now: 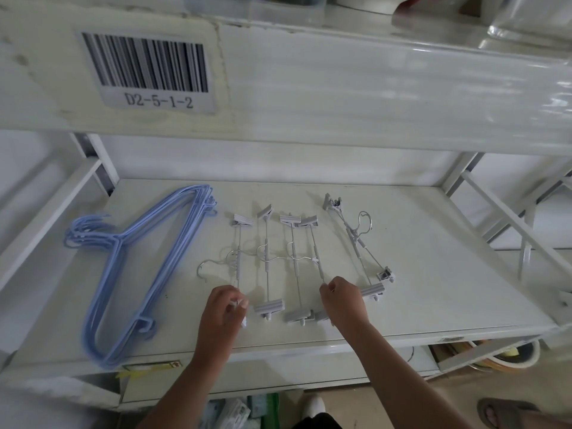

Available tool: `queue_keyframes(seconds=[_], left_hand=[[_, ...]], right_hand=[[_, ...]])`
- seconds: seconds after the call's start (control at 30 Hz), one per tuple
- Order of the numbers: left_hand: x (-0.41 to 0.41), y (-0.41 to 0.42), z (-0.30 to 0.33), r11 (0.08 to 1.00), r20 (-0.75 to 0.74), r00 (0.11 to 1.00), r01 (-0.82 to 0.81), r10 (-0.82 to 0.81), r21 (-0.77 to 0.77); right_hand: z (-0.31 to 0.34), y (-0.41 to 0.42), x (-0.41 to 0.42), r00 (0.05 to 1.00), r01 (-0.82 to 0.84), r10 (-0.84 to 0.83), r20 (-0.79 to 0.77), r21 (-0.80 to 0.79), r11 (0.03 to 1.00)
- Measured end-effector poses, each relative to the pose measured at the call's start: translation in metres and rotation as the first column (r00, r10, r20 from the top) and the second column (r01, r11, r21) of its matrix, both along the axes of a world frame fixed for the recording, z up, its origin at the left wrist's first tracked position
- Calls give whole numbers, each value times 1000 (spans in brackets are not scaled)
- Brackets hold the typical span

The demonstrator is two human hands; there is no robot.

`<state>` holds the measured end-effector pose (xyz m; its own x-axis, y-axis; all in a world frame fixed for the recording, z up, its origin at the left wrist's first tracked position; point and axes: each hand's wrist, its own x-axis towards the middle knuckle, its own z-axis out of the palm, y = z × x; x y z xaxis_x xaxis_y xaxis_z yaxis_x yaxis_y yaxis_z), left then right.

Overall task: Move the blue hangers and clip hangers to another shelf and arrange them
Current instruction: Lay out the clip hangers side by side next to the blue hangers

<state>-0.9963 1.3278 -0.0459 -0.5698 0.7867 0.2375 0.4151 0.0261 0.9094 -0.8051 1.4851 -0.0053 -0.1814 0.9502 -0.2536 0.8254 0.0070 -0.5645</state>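
Observation:
A stack of blue hangers [136, 267] lies flat on the left of the white shelf [448, 274], hooks pointing left. Several grey clip hangers [269, 261] lie side by side in the middle, rods running front to back. Two more clip hangers [356, 239] lie crossed to their right. My left hand [224, 311] is closed on the near clip of the leftmost clip hanger. My right hand [342, 301] pinches the rod of the fourth clip hanger [314, 252] near its front clip.
An upper shelf edge with a barcode label [145, 69] reading D2-5-1-2 overhangs the work shelf. White frame posts [507, 218] stand at the right. Bowls [501, 357] sit below right. A sandalled foot [510, 413] shows on the floor at bottom right.

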Motion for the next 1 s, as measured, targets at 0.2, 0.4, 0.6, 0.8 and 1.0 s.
queue_keyframes(seconds=[0.2,0.4,0.6,0.8,1.0], left_hand=[[-1,1,-3,1000,11,1000,1,-1,-12],[1,0,1,1000,-11,1000,11,-11,7],[3,-1,5,1000,-15,1000,6,-6,17],[7,0,9,1000,26,1000,-6,5,18],[8,-1,14,1000,38,999,-12,12,23]], right_hand=[[17,7,29,996,86,-82,-27,235,968],[13,35,79,966,259,-258,-29,187,948],[-3,33,86,970,241,-239,-41,75,968],[-8,28,90,942,300,-293,-164,16,954],[-2,12,98,874,368,-356,-330,-28,929]])
